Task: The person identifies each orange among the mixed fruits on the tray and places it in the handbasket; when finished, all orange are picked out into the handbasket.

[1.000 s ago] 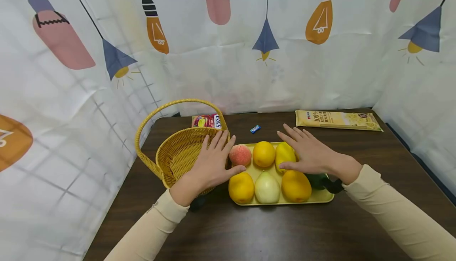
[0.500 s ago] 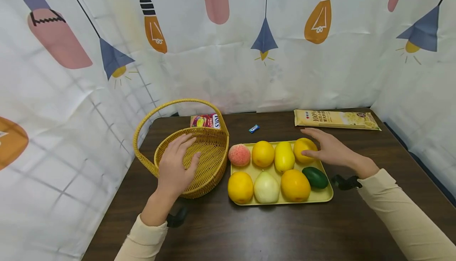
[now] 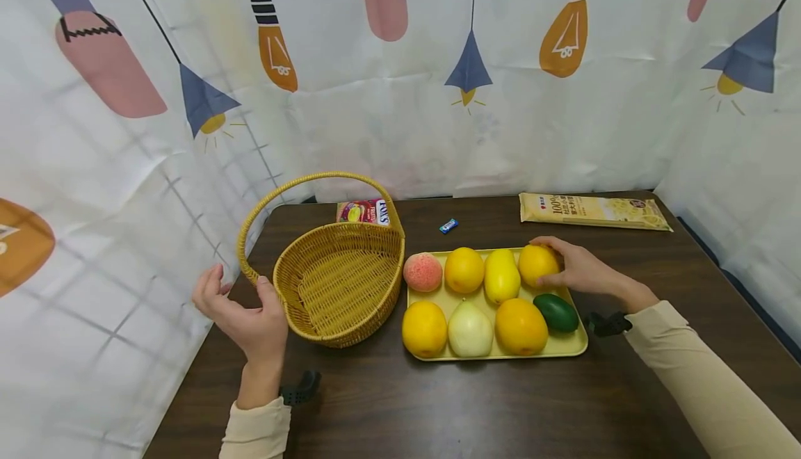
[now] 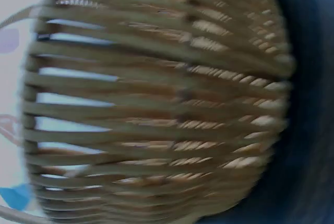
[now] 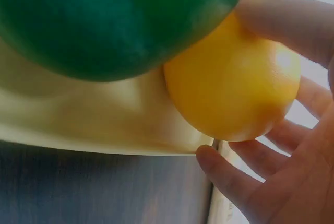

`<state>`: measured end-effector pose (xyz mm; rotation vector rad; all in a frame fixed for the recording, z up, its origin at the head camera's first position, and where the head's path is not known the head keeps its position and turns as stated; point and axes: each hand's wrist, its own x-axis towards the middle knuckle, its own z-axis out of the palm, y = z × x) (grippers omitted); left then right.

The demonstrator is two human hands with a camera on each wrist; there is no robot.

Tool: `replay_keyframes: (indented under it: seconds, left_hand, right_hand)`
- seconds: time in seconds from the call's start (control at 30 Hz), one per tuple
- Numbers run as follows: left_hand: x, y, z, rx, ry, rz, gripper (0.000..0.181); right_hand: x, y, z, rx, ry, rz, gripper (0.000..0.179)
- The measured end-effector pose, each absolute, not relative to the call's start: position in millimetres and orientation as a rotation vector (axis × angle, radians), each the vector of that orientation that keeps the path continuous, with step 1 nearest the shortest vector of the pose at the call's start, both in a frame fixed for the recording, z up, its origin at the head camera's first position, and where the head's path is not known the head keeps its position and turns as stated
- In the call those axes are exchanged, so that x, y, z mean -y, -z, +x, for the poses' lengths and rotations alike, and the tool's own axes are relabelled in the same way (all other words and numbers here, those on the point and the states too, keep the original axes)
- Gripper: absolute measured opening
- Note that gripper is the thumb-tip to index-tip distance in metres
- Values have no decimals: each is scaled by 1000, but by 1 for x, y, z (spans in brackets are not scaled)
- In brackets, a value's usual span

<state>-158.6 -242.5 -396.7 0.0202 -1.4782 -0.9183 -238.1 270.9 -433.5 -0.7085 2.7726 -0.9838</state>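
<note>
My right hand (image 3: 585,268) curves its fingers and thumb around an orange (image 3: 535,264) in the back right corner of the yellow tray (image 3: 569,352). In the right wrist view the thumb lies against the orange (image 5: 229,83), with the fingers around its far side. A dark green avocado-shaped fruit (image 3: 555,313) sits just in front of it. My left hand (image 3: 247,316), fingers loosely bent, is beside the left side of the wicker basket (image 3: 341,278), its thumb near the foot of the handle; contact is unclear. Only the basket's blurred woven wall (image 4: 156,104) fills most of the left wrist view.
The tray also bears a peach (image 3: 422,272), a long yellow fruit (image 3: 502,276), a pale green fruit (image 3: 469,330) and several orange fruits. Behind are a FOX'S packet (image 3: 364,212), a small blue wrapper (image 3: 448,226) and a yellow pasta packet (image 3: 594,211).
Both hands were spread above the basket and tray. The left has moved out left of the basket; the right has moved right and come around the back right orange.
</note>
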Motion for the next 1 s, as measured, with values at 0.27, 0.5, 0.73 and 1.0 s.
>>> replay_keyframes:
  seconds: [0.27,0.5,0.73,1.0]
  left_hand:
    - [265,431,-169,1922,1429,414,38]
    - [270,439,-178,1958,1577,508,41]
    - [269,447,-186,1872,1456,462,36]
    - [269,453,-188,1807,1603,447,38]
  right_hand:
    - [-272,440,-239,-2828,926,-655,87]
    - [-272,434,-232,-2897,972,-558,87]
    - [-246,415,-222,-3038,1192,-545,83]
    - [-194,387,-206,-2853,1521,-478,79]
